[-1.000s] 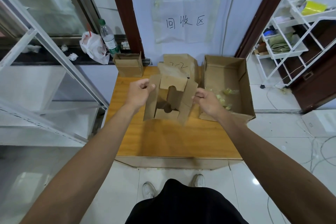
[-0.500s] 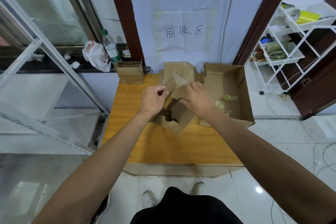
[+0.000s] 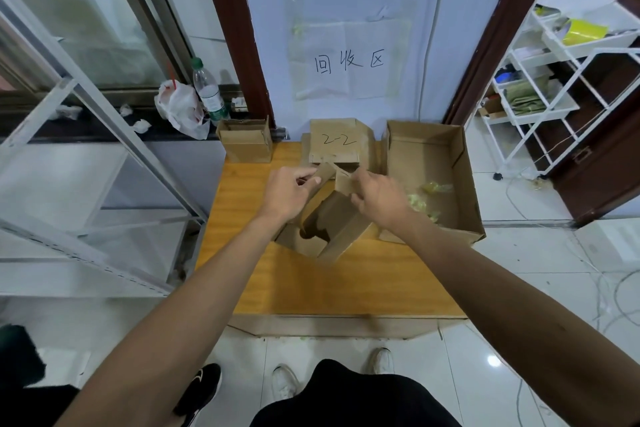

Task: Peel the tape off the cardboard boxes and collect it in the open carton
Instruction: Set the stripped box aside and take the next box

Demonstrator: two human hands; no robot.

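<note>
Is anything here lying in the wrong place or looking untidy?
Yes. Most peeled tape lies in the open carton, but a few yellowish scraps lie on the floor to its right, beside the white shelf cart. They look like tape that missed the carton, though they are too small to be sure.

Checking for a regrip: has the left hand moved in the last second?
Yes. Against the box marked 2-2, the left hand has moved right, from the left edge of the held box to its top flap, near the right hand.
</note>
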